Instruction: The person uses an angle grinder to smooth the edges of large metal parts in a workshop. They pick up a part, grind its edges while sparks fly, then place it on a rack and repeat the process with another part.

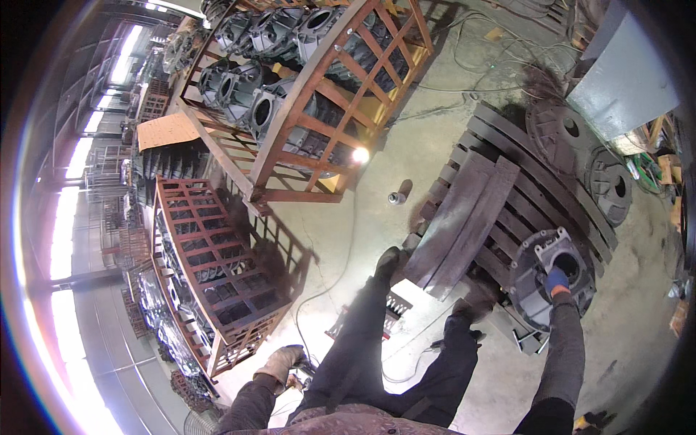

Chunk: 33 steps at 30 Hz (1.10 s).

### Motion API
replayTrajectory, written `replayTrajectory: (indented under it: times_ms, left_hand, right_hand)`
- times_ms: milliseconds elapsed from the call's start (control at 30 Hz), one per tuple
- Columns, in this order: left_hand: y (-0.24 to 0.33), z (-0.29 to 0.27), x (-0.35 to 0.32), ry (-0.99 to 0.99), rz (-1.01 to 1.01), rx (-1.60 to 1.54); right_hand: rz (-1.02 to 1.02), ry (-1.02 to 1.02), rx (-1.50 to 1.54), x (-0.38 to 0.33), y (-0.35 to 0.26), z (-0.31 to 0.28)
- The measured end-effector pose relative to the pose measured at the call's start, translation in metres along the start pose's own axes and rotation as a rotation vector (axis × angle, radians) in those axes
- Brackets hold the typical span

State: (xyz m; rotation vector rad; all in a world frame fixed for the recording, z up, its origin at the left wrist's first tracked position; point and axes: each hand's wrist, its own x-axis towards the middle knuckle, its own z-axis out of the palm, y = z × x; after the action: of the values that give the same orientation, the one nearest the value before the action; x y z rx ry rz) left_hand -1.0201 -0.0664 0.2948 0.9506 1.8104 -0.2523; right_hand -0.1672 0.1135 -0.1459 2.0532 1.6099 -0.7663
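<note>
My right hand (556,280), in a blue glove with an orange cuff, grips the rim of the round opening in a grey cast-metal housing (533,290). That housing rests at the near right end of a slatted wooden pallet (507,243). My left hand (283,361), in a pale work glove, is low beside my left leg, closed around a dark hand tool (307,367) whose kind I cannot make out. A cable or hose runs across the floor near this tool. Some of the left fingers are hidden.
Two more round castings (557,134) lie past the pallet's right side. Wide planks (457,217) lie across it. Brown metal crates (312,138) full of castings stand ahead and left. A small can (396,198) is on the floor; a curved grey sheet (623,80) stands at far right.
</note>
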Motion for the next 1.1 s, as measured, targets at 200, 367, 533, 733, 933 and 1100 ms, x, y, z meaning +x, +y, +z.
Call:
replayTrajectory:
  times_ms: [200,367,533,733,933,1100]
  left_hand:
    - [0.01,0.0,0.011,-0.035,-0.104,-0.256]
    - [-0.015,-0.007,0.064,0.025,-0.513,-0.59]
    - [-0.032,-0.022,0.127,0.183,-0.694,-0.653]
    - [0.028,-0.041,0.167,0.183,-0.471,-0.613]
    - [0.084,-0.034,0.244,-0.004,-0.289,-0.285]
    - [0.147,-0.015,0.322,-0.222,-0.083,-0.376]
  right_hand:
    - [-0.186,-0.004,0.035,0.014,-0.106,-0.096]
    - [-0.381,-0.074,0.045,0.008,-0.203,-0.113]
    - [-0.467,0.022,0.064,0.03,-0.309,-0.048]
    - [-0.403,0.087,0.085,0.034,-0.404,0.074]
    - [-0.338,0.302,0.17,0.023,-0.431,0.152]
    - [-0.225,0.275,0.167,-0.004,-0.452,0.14]
